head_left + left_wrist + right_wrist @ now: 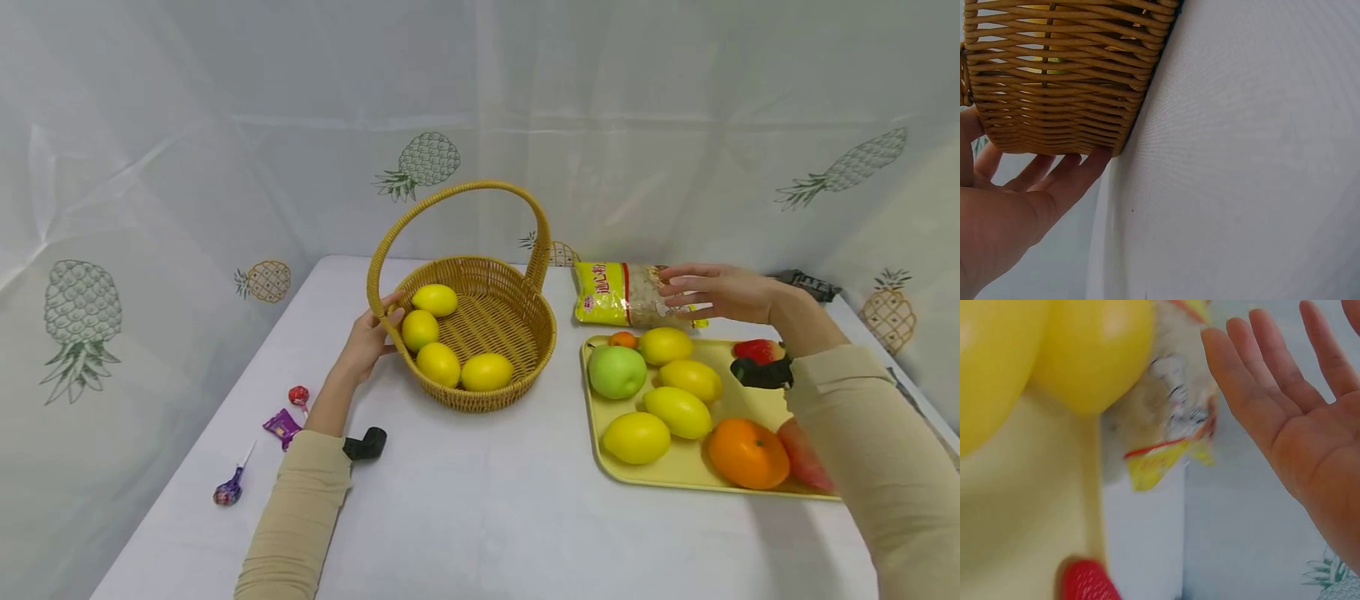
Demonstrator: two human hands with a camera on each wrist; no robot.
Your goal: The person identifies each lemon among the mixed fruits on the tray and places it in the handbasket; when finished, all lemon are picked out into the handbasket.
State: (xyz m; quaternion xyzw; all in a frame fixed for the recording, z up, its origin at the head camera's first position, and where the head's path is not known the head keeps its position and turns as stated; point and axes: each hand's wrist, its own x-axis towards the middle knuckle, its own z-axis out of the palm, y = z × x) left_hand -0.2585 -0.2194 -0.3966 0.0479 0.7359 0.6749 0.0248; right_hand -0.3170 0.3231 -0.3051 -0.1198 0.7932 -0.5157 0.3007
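Observation:
At the left side of a wicker basket (480, 400) with a tall handle, my left hand (369, 337) grips the rim by the handle's foot. In the left wrist view, its fingers (1079, 178) lie along the outer wall. Several lemons, one of them this lemon (487, 372), lie inside on the basket's left and front. My right hand (723, 292) hovers with spread fingers and holds nothing; it overlaps a yellow-ended pasta bag (603, 293) behind the tray. In the right wrist view, its palm (1322, 444) faces the bag side.
On the right, a yellow tray (727, 487) bears several lemons, a green apple (617, 372), an orange (747, 453), a strawberry (757, 351) and a red fruit (804, 457) partly behind the sleeve. Two lollipops and a purple-wrapped candy (282, 427) lie at left. A pineapple-print curtain (480, 100) hangs behind.

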